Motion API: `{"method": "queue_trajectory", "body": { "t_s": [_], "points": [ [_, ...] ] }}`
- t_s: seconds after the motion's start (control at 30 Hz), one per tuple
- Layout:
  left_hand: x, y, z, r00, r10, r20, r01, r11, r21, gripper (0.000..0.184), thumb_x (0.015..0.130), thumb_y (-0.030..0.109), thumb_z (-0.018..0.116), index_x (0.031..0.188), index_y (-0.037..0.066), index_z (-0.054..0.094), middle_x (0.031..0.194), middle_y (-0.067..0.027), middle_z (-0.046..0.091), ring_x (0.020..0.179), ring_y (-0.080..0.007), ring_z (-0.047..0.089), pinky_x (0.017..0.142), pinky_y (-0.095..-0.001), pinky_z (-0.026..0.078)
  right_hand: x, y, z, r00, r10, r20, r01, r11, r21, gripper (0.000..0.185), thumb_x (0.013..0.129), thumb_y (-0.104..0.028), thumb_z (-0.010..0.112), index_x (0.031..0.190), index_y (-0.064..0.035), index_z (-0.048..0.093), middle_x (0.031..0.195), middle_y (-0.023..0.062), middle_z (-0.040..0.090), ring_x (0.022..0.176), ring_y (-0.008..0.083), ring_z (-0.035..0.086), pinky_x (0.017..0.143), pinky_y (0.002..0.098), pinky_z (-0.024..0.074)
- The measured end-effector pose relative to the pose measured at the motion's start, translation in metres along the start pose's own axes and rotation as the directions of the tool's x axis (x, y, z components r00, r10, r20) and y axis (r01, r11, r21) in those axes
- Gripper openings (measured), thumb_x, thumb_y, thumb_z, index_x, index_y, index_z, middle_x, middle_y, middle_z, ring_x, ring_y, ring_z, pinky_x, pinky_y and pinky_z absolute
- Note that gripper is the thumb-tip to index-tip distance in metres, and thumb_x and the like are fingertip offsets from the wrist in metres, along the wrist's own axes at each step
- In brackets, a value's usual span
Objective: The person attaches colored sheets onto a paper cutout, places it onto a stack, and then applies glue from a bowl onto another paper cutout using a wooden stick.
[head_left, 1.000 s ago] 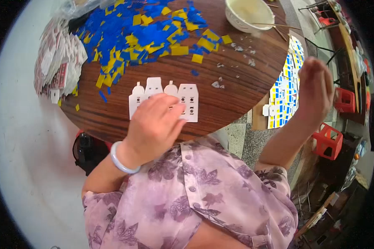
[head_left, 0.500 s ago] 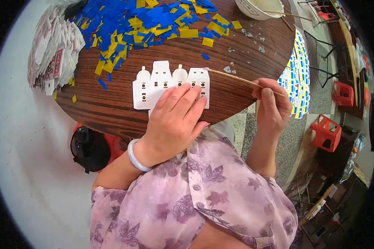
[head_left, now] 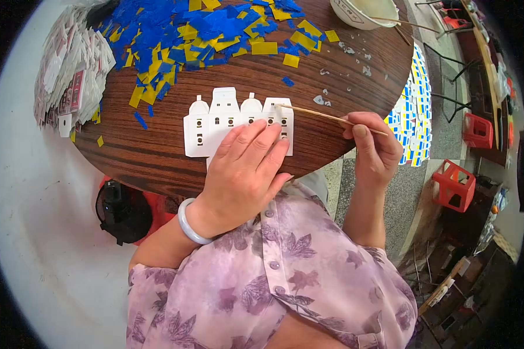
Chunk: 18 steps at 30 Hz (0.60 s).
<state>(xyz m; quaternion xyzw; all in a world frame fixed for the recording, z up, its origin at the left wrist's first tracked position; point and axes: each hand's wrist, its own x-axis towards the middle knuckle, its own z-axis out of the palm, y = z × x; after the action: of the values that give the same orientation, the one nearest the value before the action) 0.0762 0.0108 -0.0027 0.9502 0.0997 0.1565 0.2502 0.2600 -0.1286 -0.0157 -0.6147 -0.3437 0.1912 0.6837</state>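
Observation:
A white die-cut card (head_left: pixel 209 136) shaped like a row of houses, with small window holes, lies flat on the dark wood-grain table (head_left: pixel 355 81). My left hand (head_left: pixel 244 166) rests palm down across its lower right part, fingers stretched out, covering some of the windows. Between thumb and fingers, my right hand (head_left: pixel 374 151) pinches a thin wooden stick (head_left: pixel 317 114). The stick points left, and its pale tip is at the top flap of the rightmost house. Whether the tip presses on the card is hard to tell.
Blue and yellow film pieces (head_left: pixel 215 29) cover the table's far side. A pile of printed cards (head_left: pixel 70 75) stands at left. A white bowl (head_left: pixel 352 17) holds another stick at the far right. Dried flakes (head_left: pixel 322 100) dot the tabletop. Red stools (head_left: pixel 453 185) stand on the right.
The stick's tip has moved left, from the right corner of the rightmost flap onto the flap's face. My right hand has shifted slightly left; my left hand stays on the card.

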Motion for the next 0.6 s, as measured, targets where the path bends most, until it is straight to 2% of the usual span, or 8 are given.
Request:
{"method": "queue_trajectory", "body": {
  "t_s": [0.43,0.6],
  "points": [
    [0.0005,-0.0003,0.0003,1.0,0.005,-0.005,-0.004,1.0,0.005,0.051,0.067,0.02,0.075,0.111,0.001,0.059,0.121,-0.0132,0.055,0.116,-0.0311,0.049,0.098,-0.0443,0.039,-0.002,-0.0012,-0.0018,0.998,-0.058,0.027,0.06,0.994,-0.093,0.013,0.088,0.002,0.06,0.1,0.0063,0.064,0.097,0.0128,0.063,0.078,0.0116,0.059,0.068,0.0206,0.0477],
    [0.0002,-0.0007,0.0012,1.0,0.005,-0.012,-0.005,1.0,0.0,0.05,0.067,0.02,0.075,0.111,0.002,0.059,0.121,-0.0129,0.055,0.116,-0.0309,0.049,0.098,-0.0442,0.039,-0.0016,-0.001,0.0001,0.998,-0.061,0.005,0.061,0.995,-0.077,0.013,0.088,0.003,0.06,0.1,0.0056,0.063,0.098,0.0143,0.063,0.08,0.0136,0.059,0.069,0.0217,0.0487]
  ]
}}
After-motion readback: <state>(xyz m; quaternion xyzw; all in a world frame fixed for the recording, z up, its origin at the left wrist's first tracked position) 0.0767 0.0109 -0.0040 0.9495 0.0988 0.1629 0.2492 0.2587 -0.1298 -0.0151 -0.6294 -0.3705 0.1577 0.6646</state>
